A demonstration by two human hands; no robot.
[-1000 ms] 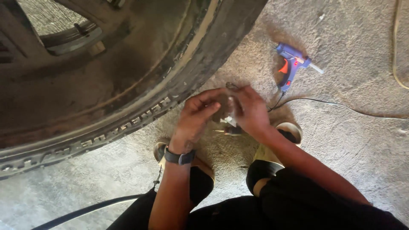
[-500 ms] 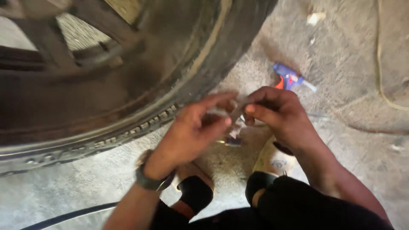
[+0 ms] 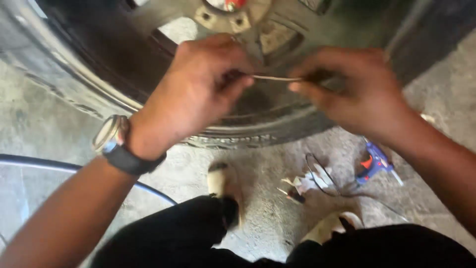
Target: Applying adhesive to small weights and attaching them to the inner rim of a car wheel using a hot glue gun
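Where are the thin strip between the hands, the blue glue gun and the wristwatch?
thin strip [image 3: 275, 78], head view, middle of its span between the hands.
blue glue gun [image 3: 375, 163], head view, on its body.
wristwatch [image 3: 110, 133], head view, on its case at the left wrist.

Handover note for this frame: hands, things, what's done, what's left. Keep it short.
Left hand: raised in front of the wheel, fingers pinched on one end of a thin strip.
Right hand: pinched on the strip's other end; the strip is stretched level between the two hands.
Things: tyre and wheel stand on the concrete floor just behind the hands. Blue glue gun lies on the floor under the right forearm, its thin cable looped beside some small bits near the shoes.
Done: strip is in hand and pulled straight.
Left: strip is not yet on the tyre; glue gun lies untouched.
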